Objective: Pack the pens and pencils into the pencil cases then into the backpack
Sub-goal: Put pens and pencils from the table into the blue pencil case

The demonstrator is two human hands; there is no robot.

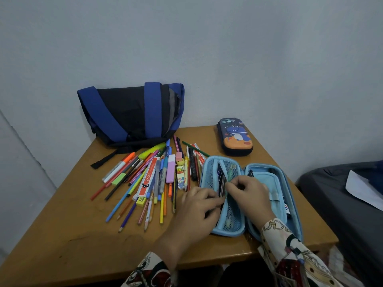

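- Pencils and pens (pixel 153 179), heaped loose on table (pixel 62 235), spread left of open case (pixel 251 195); long axes mostly running near-to-far, fanning a little, roughly parallel to case's own length.
- Open case lying flat, two light-blue halves side by side, mesh pocket (pixel 226 191) on left half, already holding a few dark pens and a green one.
- Left hand (pixel 199 204) at pocket's near-left edge, fingers curled, seemingly pinching mesh edge to hold it apart; exact grip hard to tell.
- Right hand (pixel 248 191) reaching over case spine, fingertips pinching green pencil (pixel 230 179) at pocket mouth, pencil pointing away along pocket.
- Heap just beside left hand, so left hand nearer for next pick; probably little turning needed before sliding in.
- Closed case (pixel 235 136) with cartoon print standing apart at far right of table; backpack (pixel 132 112) against wall behind heap, well beyond both hands.
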